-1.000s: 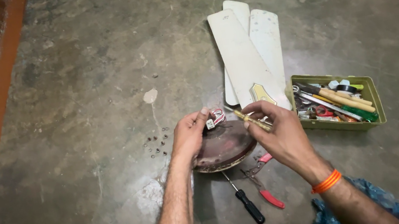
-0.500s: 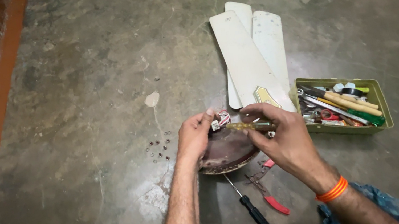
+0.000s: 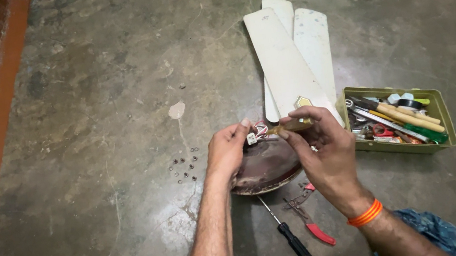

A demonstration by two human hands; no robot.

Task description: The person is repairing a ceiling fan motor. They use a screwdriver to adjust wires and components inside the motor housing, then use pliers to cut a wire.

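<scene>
Three fan blades [image 3: 289,56], one motor housing [image 3: 265,168] under my left hand [image 3: 227,153], my right hand [image 3: 324,149] pinched shut on one wooden-handled tool [image 3: 292,126].

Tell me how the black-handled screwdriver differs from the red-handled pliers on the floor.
The screwdriver is a single straight shaft with a black handle; the pliers have two arms with red grips. The screwdriver's tip reaches under the brown fan motor housing, while the pliers lie just to its right. Both lie untouched on the concrete floor.

Right hand [image 3: 323,152] shifted left, tool tip nearer wire connector [image 3: 252,137].
</scene>
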